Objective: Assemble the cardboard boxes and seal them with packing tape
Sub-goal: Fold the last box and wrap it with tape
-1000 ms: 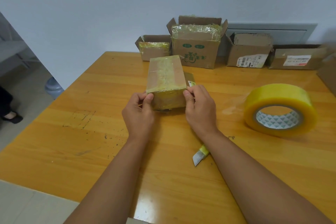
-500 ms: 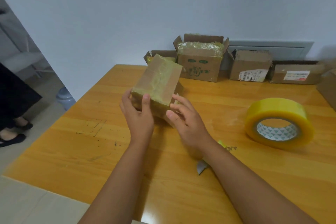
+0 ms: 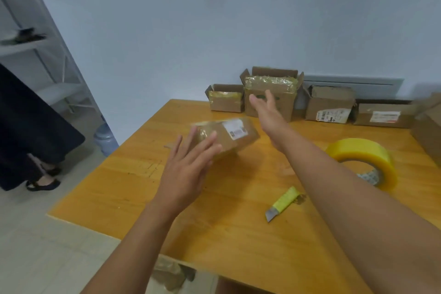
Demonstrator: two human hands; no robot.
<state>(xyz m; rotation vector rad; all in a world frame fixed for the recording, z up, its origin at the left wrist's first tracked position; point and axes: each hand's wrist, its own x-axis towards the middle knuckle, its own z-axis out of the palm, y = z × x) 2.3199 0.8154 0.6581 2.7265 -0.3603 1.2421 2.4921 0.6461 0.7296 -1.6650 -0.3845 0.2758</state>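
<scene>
A small taped cardboard box [image 3: 235, 137] with a white label on top is blurred and tilted just above the wooden table [image 3: 238, 229]. My left hand [image 3: 188, 169] is in front of its near end with straight, spread fingers; whether they touch the box I cannot tell. My right hand [image 3: 267, 108] is stretched out flat past the box toward the open boxes at the wall and holds nothing. A big roll of yellowish packing tape [image 3: 362, 162] lies on the table to the right. A utility knife with a yellow-green handle [image 3: 282, 203] lies near my right forearm.
Several cardboard boxes line the wall: a small one [image 3: 225, 100], a taller one with green print [image 3: 284, 102], and two labelled ones [image 3: 330, 107] [image 3: 384, 114]. Another box [image 3: 429, 131] sits at the right edge. A person in dark clothes [image 3: 28, 136] and a water jug [image 3: 105, 138] are at the left.
Both hands have let go of the taped box, which has turned so its labelled face shows. My right hand has reached forward toward the wall boxes. The camera has tilted up.
</scene>
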